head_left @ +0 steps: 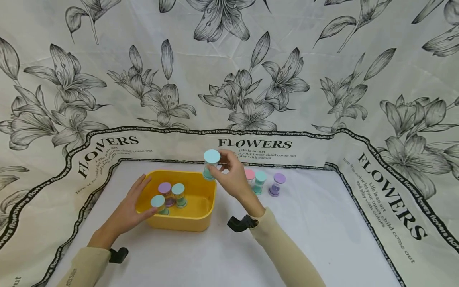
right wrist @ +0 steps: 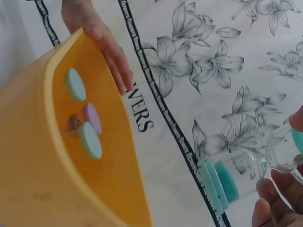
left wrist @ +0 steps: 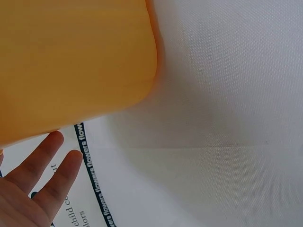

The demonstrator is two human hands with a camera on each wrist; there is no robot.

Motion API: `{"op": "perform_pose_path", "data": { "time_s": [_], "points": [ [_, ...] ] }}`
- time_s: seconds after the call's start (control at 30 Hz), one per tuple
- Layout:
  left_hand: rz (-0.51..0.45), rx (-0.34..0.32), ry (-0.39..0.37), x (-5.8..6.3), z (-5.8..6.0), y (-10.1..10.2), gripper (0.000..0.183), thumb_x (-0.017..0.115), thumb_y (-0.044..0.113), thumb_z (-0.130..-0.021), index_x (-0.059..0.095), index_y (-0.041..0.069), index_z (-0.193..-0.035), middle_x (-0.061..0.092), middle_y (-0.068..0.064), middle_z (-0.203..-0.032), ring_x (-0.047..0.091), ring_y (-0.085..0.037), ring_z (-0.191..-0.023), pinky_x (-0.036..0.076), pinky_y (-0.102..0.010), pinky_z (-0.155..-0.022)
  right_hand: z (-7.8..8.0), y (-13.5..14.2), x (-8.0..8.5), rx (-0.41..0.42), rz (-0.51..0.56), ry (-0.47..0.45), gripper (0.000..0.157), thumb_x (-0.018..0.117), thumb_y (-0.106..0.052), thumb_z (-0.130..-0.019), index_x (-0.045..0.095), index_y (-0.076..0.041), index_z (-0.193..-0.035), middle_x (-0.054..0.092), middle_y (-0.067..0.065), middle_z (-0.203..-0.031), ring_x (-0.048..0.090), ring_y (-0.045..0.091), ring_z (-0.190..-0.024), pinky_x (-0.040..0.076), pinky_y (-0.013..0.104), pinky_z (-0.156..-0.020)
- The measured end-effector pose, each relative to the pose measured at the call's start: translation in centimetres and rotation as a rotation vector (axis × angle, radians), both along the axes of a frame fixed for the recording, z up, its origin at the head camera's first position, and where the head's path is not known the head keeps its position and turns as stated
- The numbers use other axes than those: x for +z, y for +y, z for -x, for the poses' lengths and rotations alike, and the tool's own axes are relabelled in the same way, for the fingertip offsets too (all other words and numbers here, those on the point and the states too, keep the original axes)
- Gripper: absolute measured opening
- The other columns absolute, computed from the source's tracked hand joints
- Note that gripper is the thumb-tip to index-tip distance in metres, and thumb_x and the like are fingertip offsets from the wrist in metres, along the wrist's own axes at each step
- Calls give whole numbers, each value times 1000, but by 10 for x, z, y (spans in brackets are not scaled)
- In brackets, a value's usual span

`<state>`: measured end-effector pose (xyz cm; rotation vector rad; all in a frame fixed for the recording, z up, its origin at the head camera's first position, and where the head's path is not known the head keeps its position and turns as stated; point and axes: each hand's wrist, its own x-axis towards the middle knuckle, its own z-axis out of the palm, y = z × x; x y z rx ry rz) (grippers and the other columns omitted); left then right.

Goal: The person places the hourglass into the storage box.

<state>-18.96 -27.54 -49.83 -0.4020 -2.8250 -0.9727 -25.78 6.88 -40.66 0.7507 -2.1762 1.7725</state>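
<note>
Between the thumb and fingers of my right hand (head_left: pixel 232 174) is a sand timer (head_left: pixel 211 164) with mint-green caps and a clear body, held above the right back rim of a yellow bin (head_left: pixel 201 224). The right wrist view shows this timer tilted, green sand near one end. My left hand (head_left: pixel 126 210) rests along the bin's left side, fingers spread straight, thumb at the front rim. Inside the bin, toward the left, stand two mint-capped sand timers (head_left: pixel 178 195) and a purple sand timer (head_left: pixel 165 194).
Right of the bin, on the white tabletop (head_left: pixel 305 239), stand a pink-capped sand timer (head_left: pixel 250 175), partly behind my right hand, a mint sand timer (head_left: pixel 259 182) and a purple one (head_left: pixel 277 185). A flower-printed cloth (head_left: pixel 229 99) rises behind the table.
</note>
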Motion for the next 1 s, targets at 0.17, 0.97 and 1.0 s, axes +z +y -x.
{"op": "perform_pose_path", "data": {
  "time_s": [0.17,0.97,1.0],
  "points": [
    [-8,-3,-3,-1,0,-1,99,78,41,-88,20,24,-166,11,-14,-173,23,-51,-153,29,-79,-111,1,-19,3,80,-16,-10,41,73,-13,-93,59,-5,-131,66,12,-120,62,26,-106,51,29,-82],
    [-24,-5,-23,-1,2,-2,98,77,40,-88,20,24,-166,9,-13,-174,22,-52,-153,28,-79,-112,9,-72,-13,262,-104,-134,42,66,-20,-101,57,-9,-141,69,13,-124,66,20,-108,59,39,-93],
    [-25,-5,-24,-1,2,-2,98,77,40,-88,20,24,-166,9,-14,-174,21,-51,-153,28,-79,-112,9,-73,-15,264,-113,-145,42,65,-21,-101,57,-9,-141,69,13,-124,66,20,-108,58,38,-94]
  ]
}}
